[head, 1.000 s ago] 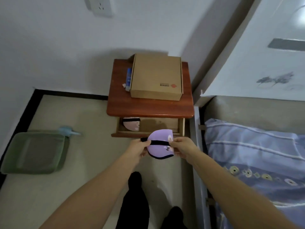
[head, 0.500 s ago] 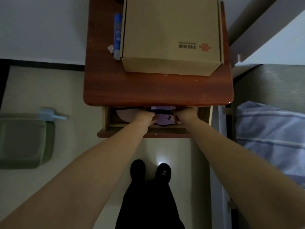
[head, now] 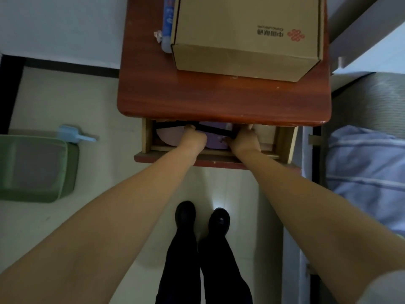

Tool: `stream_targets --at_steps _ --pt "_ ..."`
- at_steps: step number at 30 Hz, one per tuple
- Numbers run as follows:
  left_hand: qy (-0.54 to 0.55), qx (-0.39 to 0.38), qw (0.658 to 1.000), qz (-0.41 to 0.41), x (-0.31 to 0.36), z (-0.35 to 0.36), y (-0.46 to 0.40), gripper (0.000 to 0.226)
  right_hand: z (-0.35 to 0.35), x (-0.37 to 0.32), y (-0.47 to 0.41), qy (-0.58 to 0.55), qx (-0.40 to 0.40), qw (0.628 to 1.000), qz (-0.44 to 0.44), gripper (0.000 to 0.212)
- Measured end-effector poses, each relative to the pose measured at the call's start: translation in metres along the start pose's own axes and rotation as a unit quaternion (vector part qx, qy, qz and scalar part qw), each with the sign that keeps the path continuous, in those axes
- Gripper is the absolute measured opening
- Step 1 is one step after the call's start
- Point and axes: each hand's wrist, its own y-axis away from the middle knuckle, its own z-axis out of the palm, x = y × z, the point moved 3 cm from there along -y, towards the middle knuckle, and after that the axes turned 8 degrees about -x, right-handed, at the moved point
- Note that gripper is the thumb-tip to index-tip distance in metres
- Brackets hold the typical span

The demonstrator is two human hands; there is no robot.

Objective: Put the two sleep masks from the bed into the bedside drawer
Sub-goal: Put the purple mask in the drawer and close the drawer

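Observation:
The bedside drawer (head: 285,142) of the red-brown nightstand (head: 223,99) stands pulled open. Both hands reach inside it. My left hand (head: 194,138) and my right hand (head: 244,140) each grip an end of the purple sleep mask (head: 215,142), whose black strap stretches between them. The mask lies low in the drawer, partly under the tabletop's edge. A pink sleep mask (head: 169,137) with a black strap rests in the drawer's left part, touching my left hand.
A cardboard box (head: 245,34) and a blue tube (head: 167,20) sit on the nightstand. A green bin (head: 32,167) with a blue scoop (head: 70,134) stands on the floor at left. The bed with blue bedding (head: 368,176) lies at right. My legs and black shoes are below.
Both hands carried the purple mask from in front of the drawer down into it. The view moved closer to the nightstand.

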Motion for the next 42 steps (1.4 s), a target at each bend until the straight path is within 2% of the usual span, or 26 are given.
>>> stream_targets --at_steps 3,6,8,11,13,15,18,20,22,24,26,28,29,30,32,33,35,37,38,39,42 --pt "0.001 -0.030 0.999 0.015 0.005 -0.010 0.015 0.032 -0.010 0.002 0.020 0.021 -0.005 0.999 -0.043 0.048" --pt "0.146 -0.056 0.988 -0.017 -0.003 -0.014 0.039 0.024 -0.025 0.005 0.054 -0.066 0.035 0.991 -0.110 0.022" --pt "0.218 -0.075 0.971 -0.058 -0.016 -0.017 0.060 0.024 -0.028 0.016 0.080 -0.179 0.039 0.979 -0.089 0.014" --pt "0.253 -0.121 0.952 -0.127 -0.039 -0.015 0.086 0.032 -0.011 0.036 0.111 -0.389 -0.066 0.919 0.026 0.030" --pt "0.277 -0.143 0.937 -0.158 -0.049 -0.012 0.093 0.046 0.002 0.045 0.121 -0.442 -0.143 0.881 0.086 0.039" --pt "0.325 -0.134 0.921 -0.165 -0.052 -0.010 0.089 0.056 0.009 0.048 0.119 -0.485 -0.173 0.850 0.116 0.047" --pt "0.432 -0.113 0.878 -0.174 -0.046 -0.011 0.083 0.058 0.012 0.047 0.110 -0.545 -0.177 0.807 0.139 0.049" --pt "0.463 -0.106 0.862 -0.176 -0.042 -0.011 0.083 0.052 0.012 0.045 0.109 -0.549 -0.187 0.800 0.151 0.048" --pt "0.455 -0.099 0.867 -0.174 -0.040 -0.011 0.084 0.046 0.010 0.048 0.110 -0.514 -0.181 0.825 0.152 0.049" --pt "0.401 -0.122 0.891 -0.175 -0.037 -0.010 0.090 0.042 0.001 0.055 0.111 -0.459 -0.128 0.869 0.133 0.042" --pt "0.267 -0.170 0.936 -0.157 -0.031 -0.006 0.096 0.031 -0.015 0.066 0.108 -0.423 -0.030 0.901 0.093 0.030" --pt "0.101 -0.177 0.977 -0.068 -0.019 0.000 0.099 0.022 -0.034 0.074 0.102 -0.403 0.071 0.911 0.061 0.026" --pt "0.019 -0.155 0.988 0.011 -0.011 0.003 0.095 0.022 -0.042 0.075 0.097 -0.386 0.102 0.915 0.053 0.027" --pt "-0.067 -0.132 0.984 0.098 -0.002 0.008 0.089 0.024 -0.048 0.074 0.089 -0.364 0.111 0.924 0.047 0.030" --pt "-0.234 -0.111 0.940 0.219 0.009 0.020 0.073 0.033 -0.051 0.066 0.070 -0.340 0.074 0.937 0.036 0.035" --pt "-0.311 -0.114 0.916 0.228 0.010 0.025 0.059 0.039 -0.050 0.061 0.061 -0.343 0.054 0.937 0.036 0.036" --pt "-0.435 -0.122 0.873 0.182 0.006 0.029 0.029 0.047 -0.047 0.051 0.052 -0.352 0.045 0.934 0.029 0.032" --pt "-0.513 -0.133 0.833 0.159 0.002 0.029 0.013 0.046 -0.040 0.037 0.052 -0.306 0.040 0.950 -0.044 0.034" --pt "-0.525 -0.141 0.824 0.161 0.001 0.028 0.011 0.043 -0.034 0.027 0.054 -0.249 0.026 0.963 -0.101 0.038" --pt "-0.516 -0.147 0.828 0.163 0.000 0.026 0.011 0.039 -0.026 0.017 0.057 -0.183 0.007 0.971 -0.157 0.041" --pt "-0.470 -0.140 0.859 0.145 -0.009 0.013 0.015 0.025 -0.002 -0.011 0.052 0.018 -0.057 0.965 -0.256 0.045"
